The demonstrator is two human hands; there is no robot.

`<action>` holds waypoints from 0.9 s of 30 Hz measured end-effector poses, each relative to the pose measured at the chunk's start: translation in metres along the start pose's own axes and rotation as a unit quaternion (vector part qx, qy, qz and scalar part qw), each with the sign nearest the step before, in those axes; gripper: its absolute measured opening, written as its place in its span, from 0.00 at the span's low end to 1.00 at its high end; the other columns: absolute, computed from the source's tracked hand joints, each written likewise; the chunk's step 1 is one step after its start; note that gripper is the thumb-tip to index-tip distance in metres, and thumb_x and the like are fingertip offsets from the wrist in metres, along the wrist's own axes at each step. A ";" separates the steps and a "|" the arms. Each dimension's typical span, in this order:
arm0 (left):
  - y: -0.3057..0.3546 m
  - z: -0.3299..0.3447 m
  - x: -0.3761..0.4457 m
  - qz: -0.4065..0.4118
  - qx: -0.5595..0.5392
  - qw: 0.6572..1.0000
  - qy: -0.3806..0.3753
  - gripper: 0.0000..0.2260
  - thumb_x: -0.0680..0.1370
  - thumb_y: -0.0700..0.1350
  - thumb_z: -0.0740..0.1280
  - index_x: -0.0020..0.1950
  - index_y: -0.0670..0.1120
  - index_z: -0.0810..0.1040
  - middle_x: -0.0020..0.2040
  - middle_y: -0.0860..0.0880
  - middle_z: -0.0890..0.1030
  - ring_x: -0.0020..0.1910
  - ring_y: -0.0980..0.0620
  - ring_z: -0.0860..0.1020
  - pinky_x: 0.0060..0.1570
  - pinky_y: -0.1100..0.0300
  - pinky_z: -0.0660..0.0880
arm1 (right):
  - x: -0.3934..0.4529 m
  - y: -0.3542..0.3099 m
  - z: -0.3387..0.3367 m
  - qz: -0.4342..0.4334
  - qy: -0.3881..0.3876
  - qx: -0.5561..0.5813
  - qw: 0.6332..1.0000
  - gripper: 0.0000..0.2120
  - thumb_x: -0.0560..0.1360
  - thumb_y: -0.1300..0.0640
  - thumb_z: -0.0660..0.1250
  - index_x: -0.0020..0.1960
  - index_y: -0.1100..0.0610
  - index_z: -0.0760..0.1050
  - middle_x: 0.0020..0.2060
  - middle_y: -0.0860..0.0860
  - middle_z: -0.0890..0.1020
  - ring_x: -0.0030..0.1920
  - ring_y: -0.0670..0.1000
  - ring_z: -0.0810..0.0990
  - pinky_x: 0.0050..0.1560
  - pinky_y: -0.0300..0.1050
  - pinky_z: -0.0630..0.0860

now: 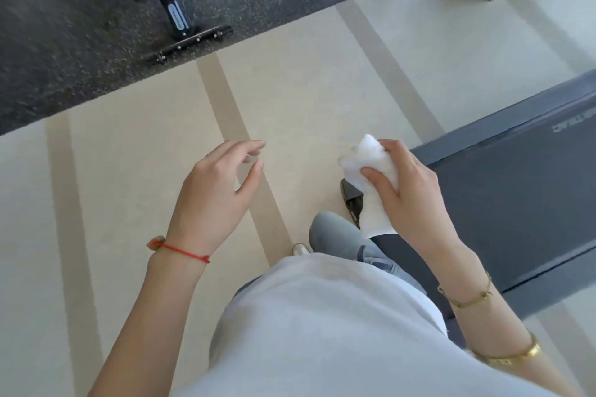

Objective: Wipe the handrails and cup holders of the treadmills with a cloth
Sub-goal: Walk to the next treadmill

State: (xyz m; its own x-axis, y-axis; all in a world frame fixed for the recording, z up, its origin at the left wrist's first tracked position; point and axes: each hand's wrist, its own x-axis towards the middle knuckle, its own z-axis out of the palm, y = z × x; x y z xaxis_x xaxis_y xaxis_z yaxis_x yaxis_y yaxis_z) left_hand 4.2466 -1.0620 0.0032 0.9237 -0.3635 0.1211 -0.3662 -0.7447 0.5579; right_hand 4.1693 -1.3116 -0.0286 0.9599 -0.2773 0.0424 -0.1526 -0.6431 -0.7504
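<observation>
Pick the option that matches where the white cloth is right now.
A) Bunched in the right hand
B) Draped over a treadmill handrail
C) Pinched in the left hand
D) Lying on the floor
A: the white cloth is bunched in the right hand, held above the floor beside the treadmill deck, while the left hand holds nothing.

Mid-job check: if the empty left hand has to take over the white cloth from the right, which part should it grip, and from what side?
Probably the bunched upper end of the white cloth, approached from the left. That end bulges free above the right hand, facing the open left hand. The middle is covered by the right hand's fingers, and the lower tail hangs limp.
</observation>
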 end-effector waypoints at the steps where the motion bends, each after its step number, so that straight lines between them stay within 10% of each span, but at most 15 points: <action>1: -0.004 0.001 0.019 0.010 -0.003 1.000 -0.012 0.11 0.80 0.43 0.65 0.62 0.47 0.80 0.54 0.54 0.81 0.52 0.58 0.79 0.53 0.64 0.72 | 0.011 0.000 0.001 0.011 0.011 -0.006 1.000 0.09 0.79 0.51 0.63 0.59 0.49 0.69 0.42 0.39 0.75 0.45 0.37 0.73 0.41 0.30 0.69; 13: -0.011 0.055 0.263 0.134 -0.033 0.983 -0.125 0.11 0.80 0.42 0.65 0.62 0.47 0.79 0.54 0.52 0.82 0.52 0.54 0.80 0.54 0.54 0.76 | 0.177 0.033 -0.010 0.135 0.111 -0.020 0.984 0.10 0.79 0.50 0.63 0.59 0.50 0.69 0.45 0.42 0.75 0.45 0.35 0.73 0.41 0.27 0.67; 27: 0.087 0.144 0.547 0.299 -0.059 0.931 -0.201 0.12 0.80 0.43 0.66 0.63 0.47 0.79 0.55 0.52 0.82 0.51 0.57 0.78 0.54 0.65 0.71 | 0.368 0.089 -0.099 0.243 0.252 -0.037 0.936 0.11 0.79 0.51 0.64 0.60 0.52 0.70 0.48 0.45 0.77 0.43 0.48 0.73 0.42 0.44 0.71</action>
State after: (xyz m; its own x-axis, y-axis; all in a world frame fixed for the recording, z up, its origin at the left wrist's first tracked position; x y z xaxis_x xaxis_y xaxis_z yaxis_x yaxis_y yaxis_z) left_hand 4.7042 -1.4061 -0.0002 0.4330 -0.8912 0.1349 -0.7646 -0.2839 0.5786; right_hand 4.4856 -1.5415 -0.0146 0.5422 -0.8398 0.0273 -0.5766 -0.3955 -0.7149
